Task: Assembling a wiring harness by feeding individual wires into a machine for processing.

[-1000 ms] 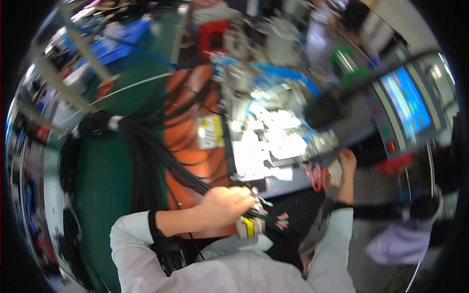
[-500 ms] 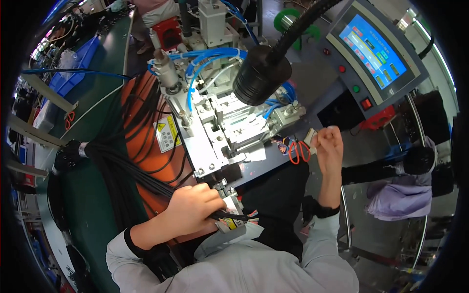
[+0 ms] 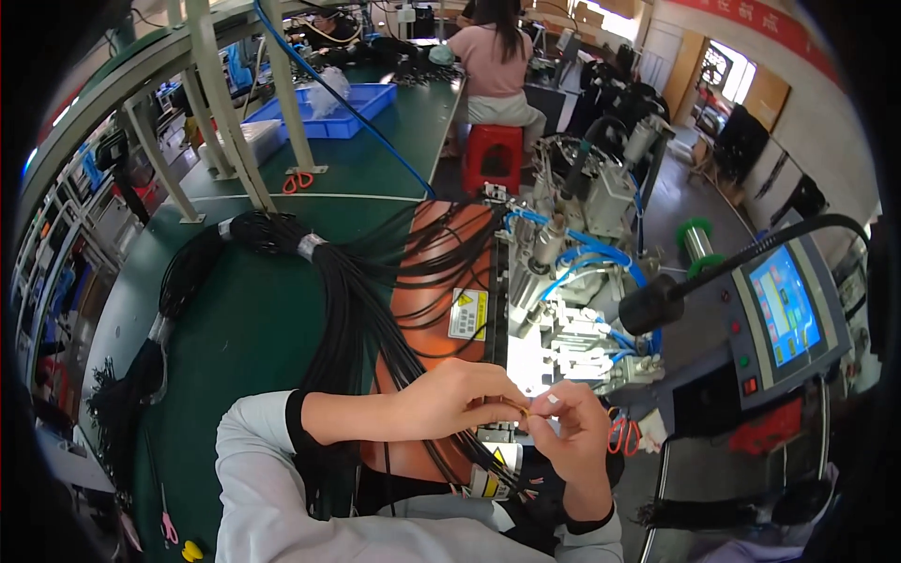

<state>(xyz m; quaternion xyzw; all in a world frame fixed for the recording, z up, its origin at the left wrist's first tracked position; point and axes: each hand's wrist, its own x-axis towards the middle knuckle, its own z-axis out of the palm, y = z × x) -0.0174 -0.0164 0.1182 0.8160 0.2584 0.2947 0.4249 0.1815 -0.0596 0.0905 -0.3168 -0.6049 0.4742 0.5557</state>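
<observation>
My left hand (image 3: 458,402) and my right hand (image 3: 572,433) meet in front of the lit machine (image 3: 568,328). Between their pinched fingertips runs a thin yellowish wire (image 3: 515,405), partly hidden by the fingers. A thick bundle of black cables (image 3: 340,310) drapes over the green table and the orange plate, passing behind my left forearm. Below my hands, several cable ends with coloured cores (image 3: 528,489) lie beside a box with a yellow warning label (image 3: 496,469). Red-handled scissors (image 3: 623,434) sit just right of my right hand.
A control panel with a blue screen (image 3: 786,305) stands at the right, and a black lamp (image 3: 650,305) hangs over the machine. Metal posts (image 3: 228,122), a blue tray (image 3: 371,101) and more scissors (image 3: 298,182) are on the green table. Beyond, a person sits on a red stool (image 3: 493,158).
The view has swung up and left. My left hand has left the cable ends near my lap, and my right hand has come over from the right. Both now pinch a thin wire together.
</observation>
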